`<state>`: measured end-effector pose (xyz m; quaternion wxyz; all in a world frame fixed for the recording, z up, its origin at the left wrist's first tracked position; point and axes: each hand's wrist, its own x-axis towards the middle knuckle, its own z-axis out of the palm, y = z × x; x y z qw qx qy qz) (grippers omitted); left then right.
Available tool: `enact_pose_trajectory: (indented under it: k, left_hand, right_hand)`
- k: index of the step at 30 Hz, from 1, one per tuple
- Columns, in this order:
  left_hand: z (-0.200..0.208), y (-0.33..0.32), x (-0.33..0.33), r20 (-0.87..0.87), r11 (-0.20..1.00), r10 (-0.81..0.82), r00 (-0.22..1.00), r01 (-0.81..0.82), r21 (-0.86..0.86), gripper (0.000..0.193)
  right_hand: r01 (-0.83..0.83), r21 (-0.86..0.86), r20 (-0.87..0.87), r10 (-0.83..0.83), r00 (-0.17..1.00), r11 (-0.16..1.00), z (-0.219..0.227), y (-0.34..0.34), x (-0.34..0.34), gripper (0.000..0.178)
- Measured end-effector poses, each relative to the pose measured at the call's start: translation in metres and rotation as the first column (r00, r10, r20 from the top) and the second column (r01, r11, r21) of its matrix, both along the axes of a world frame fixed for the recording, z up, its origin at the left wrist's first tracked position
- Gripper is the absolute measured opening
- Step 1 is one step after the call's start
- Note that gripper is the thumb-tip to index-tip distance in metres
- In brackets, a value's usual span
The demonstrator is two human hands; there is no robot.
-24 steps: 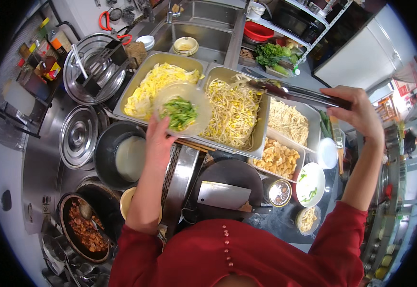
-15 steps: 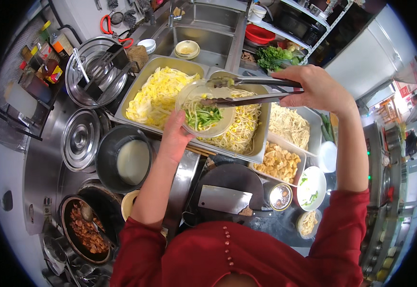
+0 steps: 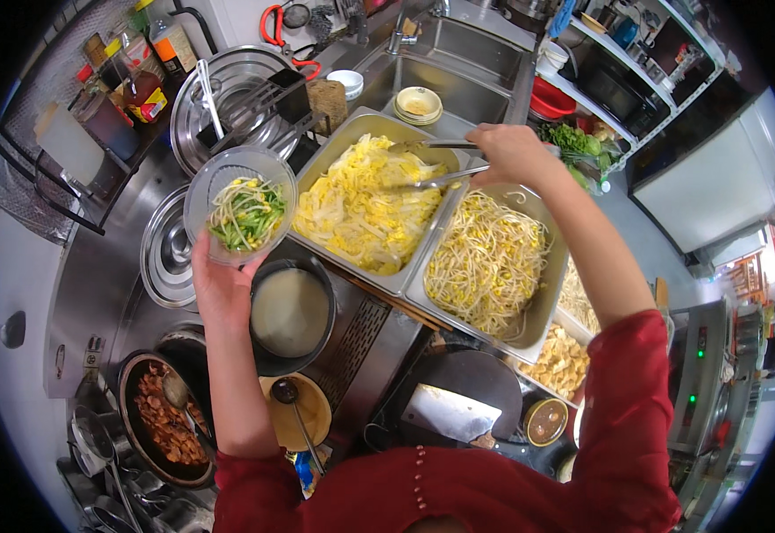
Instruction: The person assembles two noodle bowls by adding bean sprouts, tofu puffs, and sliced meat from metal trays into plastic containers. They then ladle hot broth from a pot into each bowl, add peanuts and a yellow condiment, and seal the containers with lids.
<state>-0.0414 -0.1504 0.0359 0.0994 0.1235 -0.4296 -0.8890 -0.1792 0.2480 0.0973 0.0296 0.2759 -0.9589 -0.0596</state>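
Observation:
My left hand (image 3: 224, 282) is closed on the rim of a clear plastic bowl (image 3: 279, 233), held out at the left over the dark pot. Green chopped vegetables and bean sprouts (image 3: 247, 215) lie in the bowl. With my right hand (image 3: 514, 153) I grip metal tongs (image 3: 445, 180), whose spread tips reach into the shredded yellow-white cabbage (image 3: 374, 209) in a steel tray (image 3: 394, 282). Beside it, to the right, a second steel tray (image 3: 543, 211) holds bean sprouts (image 3: 485, 258).
Below the bowl is a dark pot (image 3: 321, 342) of cloudy liquid. A cleaver (image 3: 450, 411) rests on a round dark board (image 3: 494, 377) nearest me. At lower left stands a pot of brown meat (image 3: 170, 413). Sauce bottles (image 3: 139, 89) line the left shelf; a sink (image 3: 467, 75) lies behind.
My left hand has carried the bowl left, away from the trays. The tongs have come out of the bowl and down to the cabbage. The view has shifted to the right.

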Motion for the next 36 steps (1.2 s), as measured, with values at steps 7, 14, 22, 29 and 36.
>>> enact_pose_trajectory:
  k: [7, 14, 22, 29, 36]
  left_hand:
    - [-0.028, -0.003, -0.003, -0.078, 0.977, -0.134, 0.988, 0.145, 0.153, 0.064]
    - [-0.037, 0.012, -0.019, -0.094, 0.953, -0.21, 0.973, 0.225, 0.201, 0.063]
    - [-0.036, 0.022, -0.023, 0.028, 0.969, -0.213, 0.977, 0.208, 0.132, 0.05]
    - [-0.028, 0.057, -0.021, 0.115, 0.952, -0.293, 0.949, 0.301, -0.054, 0.059]
    - [-0.016, 0.094, -0.015, 0.082, 0.928, -0.355, 0.931, 0.362, -0.093, 0.065]
  right_hand:
    - [0.036, 0.122, 0.111, -0.049, 0.993, 0.992, -0.057, -0.061, -0.046, 0.051]
    - [0.005, -0.056, 0.033, -0.003, 0.999, 0.998, -0.055, -0.046, -0.014, 0.036]
    - [0.065, -0.1, -0.032, -0.069, 0.997, 0.993, 0.036, -0.034, 0.033, 0.045]
    - [-0.219, -0.218, -0.162, 0.186, 0.969, 0.951, 0.104, -0.042, 0.102, 0.046]
    - [-0.213, -0.053, -0.198, 0.199, 0.96, 0.975, 0.106, -0.049, 0.125, 0.048]
